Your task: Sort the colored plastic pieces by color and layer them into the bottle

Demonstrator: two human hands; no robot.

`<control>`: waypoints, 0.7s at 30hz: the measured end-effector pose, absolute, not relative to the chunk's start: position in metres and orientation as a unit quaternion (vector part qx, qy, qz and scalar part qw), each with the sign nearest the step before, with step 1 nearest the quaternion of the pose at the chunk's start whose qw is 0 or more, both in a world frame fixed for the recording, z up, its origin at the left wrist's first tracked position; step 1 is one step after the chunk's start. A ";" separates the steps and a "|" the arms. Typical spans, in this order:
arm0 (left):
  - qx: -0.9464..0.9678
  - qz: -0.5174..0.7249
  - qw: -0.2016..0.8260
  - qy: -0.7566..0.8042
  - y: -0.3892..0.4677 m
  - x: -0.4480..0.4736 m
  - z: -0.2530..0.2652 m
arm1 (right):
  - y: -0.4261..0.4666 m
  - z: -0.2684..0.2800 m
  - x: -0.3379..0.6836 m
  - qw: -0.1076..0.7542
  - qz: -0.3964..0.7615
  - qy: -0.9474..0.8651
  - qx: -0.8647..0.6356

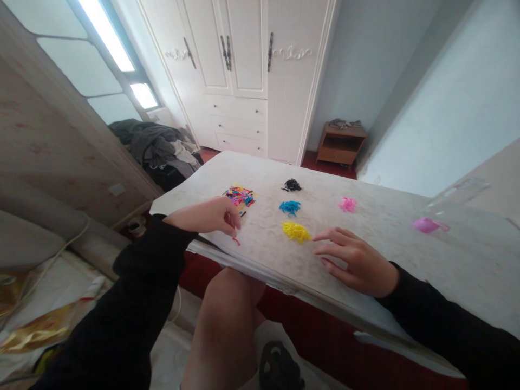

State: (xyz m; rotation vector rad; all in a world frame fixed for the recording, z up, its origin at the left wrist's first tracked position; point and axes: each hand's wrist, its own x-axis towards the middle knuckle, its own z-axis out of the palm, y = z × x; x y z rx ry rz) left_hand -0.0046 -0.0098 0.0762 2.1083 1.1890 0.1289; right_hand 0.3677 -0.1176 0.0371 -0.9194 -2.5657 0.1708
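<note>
My left hand (228, 218) is closed in a pinch over the near left part of the table, with a small red strip (236, 241) at its fingertips. Just behind it lies a mixed heap of coloured strips (244, 197), partly hidden by the hand. My right hand (357, 260) rests open, fingers spread, its index fingertip at the edge of a yellow pile (296, 231). Beyond that sit a blue pile (290, 207) and a black pile (292, 185). A pink pile (348, 204) lies farther right. The pieces are too small to tell their exact kind.
On the white table (260, 254), a pink object (428, 225) and a clear plastic container (459, 195) stand at the right. Dark clothes (150, 143) are heaped at the left. A white wardrobe (244, 119) and a wooden nightstand (341, 143) stand behind.
</note>
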 end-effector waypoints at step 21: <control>0.811 0.138 0.142 0.551 -0.015 0.018 0.051 | -0.118 0.038 0.367 0.197 0.067 -0.920 -0.333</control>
